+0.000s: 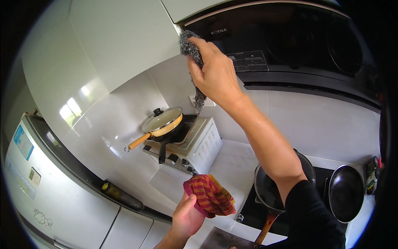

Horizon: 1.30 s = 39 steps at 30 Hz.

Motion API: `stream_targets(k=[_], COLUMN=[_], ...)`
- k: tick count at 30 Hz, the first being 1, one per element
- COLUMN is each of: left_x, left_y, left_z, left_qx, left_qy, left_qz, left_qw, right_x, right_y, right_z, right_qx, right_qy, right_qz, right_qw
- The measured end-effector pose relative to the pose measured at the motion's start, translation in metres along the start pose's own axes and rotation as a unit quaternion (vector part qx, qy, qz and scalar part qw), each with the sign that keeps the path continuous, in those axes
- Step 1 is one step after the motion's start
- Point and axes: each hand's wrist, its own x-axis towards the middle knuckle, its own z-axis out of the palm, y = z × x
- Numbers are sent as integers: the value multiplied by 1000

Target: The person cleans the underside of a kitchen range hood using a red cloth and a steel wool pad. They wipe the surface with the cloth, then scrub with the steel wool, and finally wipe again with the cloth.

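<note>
My right hand (214, 70) is raised in front, gripping a shaggy grey cleaning cloth (190, 46). The cloth's top is at the corner where the pale upper cabinet (130, 40) adjoins the black Fotile range hood (298, 40); its loose end dangles below my fingers. Lower down, over the counter, my left hand (188, 214) grasps a bunched red and orange striped cloth (211, 194) with a dark pink border. The thumb lies on its edge, and the fingers behind it are mostly hidden.
A countertop oven (202, 146) carries stacked pans, including a lidded yellow pan (166, 127) with its handle jutting out. On the cooktop (248, 214) stand a covered pan (267, 190) and an oval black pan (346, 193). A refrigerator (56, 193) is at left.
</note>
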Motion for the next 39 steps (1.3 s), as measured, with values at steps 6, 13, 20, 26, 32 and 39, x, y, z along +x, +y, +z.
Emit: stream_targets(k=[6, 13, 20, 26, 32, 39], left_x=[1, 5, 8, 11, 10, 7], left_y=[2, 0, 1, -5, -2, -5], left_z=[-5, -19, -22, -22, -20, -15], left_qx=[5, 7, 24, 20, 17, 29], left_qy=[27, 37, 41, 38, 29, 54], left_qz=[3, -8, -6, -27, -29, -21], left_qw=[1000, 999, 999, 999, 999, 998], right_x=[8, 26, 22, 4, 22, 22], right_y=[-3, -1, -7, -2, 1, -2], right_z=[-4, -14, -6, 6, 16, 8], right_qx=[-24, -70, -74, -25, -13, -20], right_qy=[-24, -8, 6, 43, 98, 73], right_qz=[6, -41, -34, -10, -46, -21], right_qw=[999, 997, 997, 999, 994, 997])
